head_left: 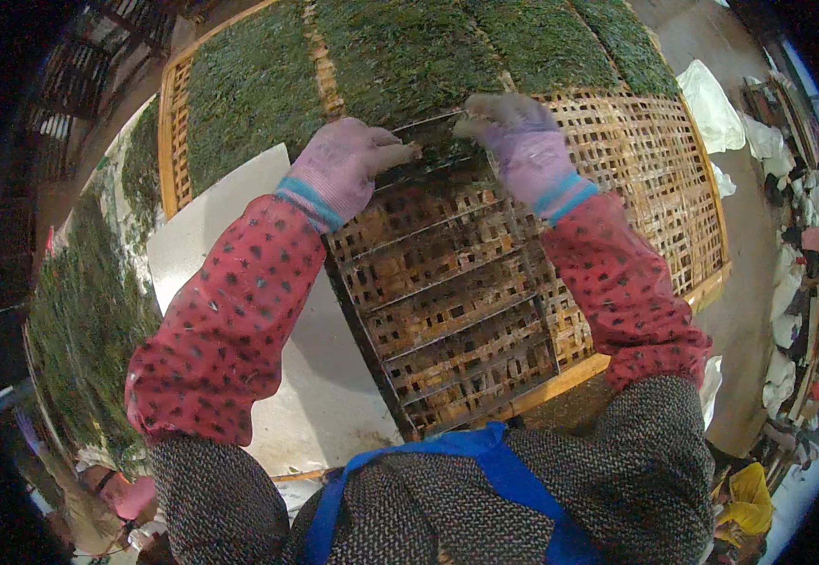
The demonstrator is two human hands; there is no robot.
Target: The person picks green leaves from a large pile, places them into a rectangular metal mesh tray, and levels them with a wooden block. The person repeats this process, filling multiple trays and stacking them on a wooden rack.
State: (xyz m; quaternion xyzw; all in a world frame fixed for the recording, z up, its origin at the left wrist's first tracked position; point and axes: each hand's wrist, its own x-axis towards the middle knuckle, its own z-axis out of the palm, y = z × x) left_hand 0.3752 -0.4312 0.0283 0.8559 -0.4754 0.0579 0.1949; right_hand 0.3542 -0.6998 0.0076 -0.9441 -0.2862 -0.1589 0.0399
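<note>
A dark divided frame (462, 311) with thin crossbars lies on a woven bamboo tray (621, 141) in front of me. My left hand (349, 166), in a lavender glove with blue cuff stripes, is at the frame's far left end, thumb pointing inward. Across from it, my right hand (515, 134), gloved alike, is at the far right end; its fingertips are blurred. Between the hands a dark strip or compartment (444, 145) shows. Whether either hand grips the frame is hidden. Shredded dark green plant matter (402, 56) lies in flattened blocks just beyond.
A pale flat board (310, 367) lies left of the frame, under my left forearm. More green matter (91, 332) is spread on a surface farther left. The tray's wooden rim (543, 388) runs close to my body. White sacks (709, 106) stand on the floor at right.
</note>
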